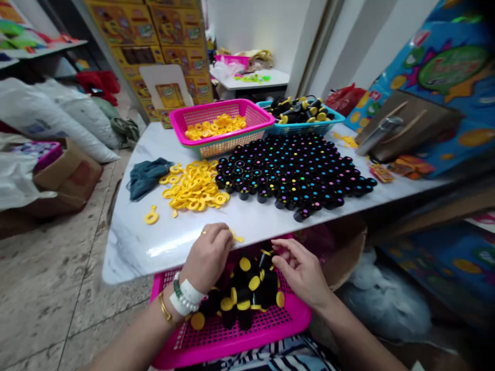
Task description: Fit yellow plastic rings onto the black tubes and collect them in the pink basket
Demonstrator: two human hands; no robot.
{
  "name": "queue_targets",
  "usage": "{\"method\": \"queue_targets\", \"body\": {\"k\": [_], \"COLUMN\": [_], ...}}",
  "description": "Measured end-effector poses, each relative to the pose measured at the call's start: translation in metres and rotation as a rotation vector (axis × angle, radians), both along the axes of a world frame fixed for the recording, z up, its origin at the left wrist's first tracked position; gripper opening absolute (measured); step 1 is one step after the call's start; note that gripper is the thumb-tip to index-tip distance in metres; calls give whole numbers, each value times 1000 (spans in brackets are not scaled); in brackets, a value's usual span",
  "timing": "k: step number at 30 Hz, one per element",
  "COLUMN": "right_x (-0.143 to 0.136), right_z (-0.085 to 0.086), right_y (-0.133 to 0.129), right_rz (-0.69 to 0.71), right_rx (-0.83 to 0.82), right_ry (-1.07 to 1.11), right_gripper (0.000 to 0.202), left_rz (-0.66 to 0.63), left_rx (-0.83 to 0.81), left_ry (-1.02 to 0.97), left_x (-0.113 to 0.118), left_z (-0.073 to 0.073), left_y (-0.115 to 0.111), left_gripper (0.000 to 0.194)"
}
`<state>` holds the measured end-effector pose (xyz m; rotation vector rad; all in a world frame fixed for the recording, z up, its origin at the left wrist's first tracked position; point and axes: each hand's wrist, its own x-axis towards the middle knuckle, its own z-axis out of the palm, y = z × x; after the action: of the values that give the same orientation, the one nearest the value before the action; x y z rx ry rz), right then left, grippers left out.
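Below the counter, partly covered by its edge: lower basket of yellow-ended tubes. At the counter's far side: pink basket of rings, blue basket of more tubes. Mid-counter: ring pile, crowded black cylinders. At the counter's near edge: left hand bent against a ring, right hand loosely curled; grip impossible to tell.

White marbled table as I sit at it; 12 o'clock lies farthest from me.
On my table: from the centre towards 2 o'clock, closely packed black cylinders topped with coloured dots; at 9, a heap of yellow ring pieces touching them; at 8, a stray ring piece; at 10, beside the heap, a blue-green cloth; at 11, a greenish basket under a pink one; at 1, a blue basket; at 3, small packets.
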<state>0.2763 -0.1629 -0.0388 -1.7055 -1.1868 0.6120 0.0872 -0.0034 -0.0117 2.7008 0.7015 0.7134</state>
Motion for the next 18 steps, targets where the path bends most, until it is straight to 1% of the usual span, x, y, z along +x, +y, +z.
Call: {"method": "queue_targets", "body": {"k": [3, 7, 9, 10, 12, 14, 15, 16, 18], "right_x": [-1, -7, -1, 5, 23, 46, 56, 65, 75], "right_z": [0, 1, 3, 4, 4, 2, 0, -1, -3], "right_y": [4, 11, 11, 9, 5, 1, 0, 0, 2], "right_rz": [-60, -41, -86, -137, -285, -440, -493, -516, -488], "right_rx": [-8, -10, 22, 50, 127, 207, 231, 236, 188], "right_ry": [224, 540, 638, 663, 669, 641, 622, 603, 566], "right_gripper": [29, 32, 28, 27, 24, 23, 24, 26, 31], "left_rz": [-91, -217, -289, -310, -304, -252, -224, -204, -174], "left_rx": [-30, -217, -285, -300, -308, -301, -289, -272, -241], "left_ry": [-10, -70, -71, -68, -79, -90, -92, -88, -74], "left_x": [22, 56, 73, 82, 101, 119, 127, 134, 145], "left_z": [1, 9, 14, 16, 18, 14, 11, 7, -1], "left_y": [-11, -33, -40, -41, -40, -35, -32, -30, -26], "left_gripper": [10, 6, 7, 11, 25, 36, 38, 39, 37]}}
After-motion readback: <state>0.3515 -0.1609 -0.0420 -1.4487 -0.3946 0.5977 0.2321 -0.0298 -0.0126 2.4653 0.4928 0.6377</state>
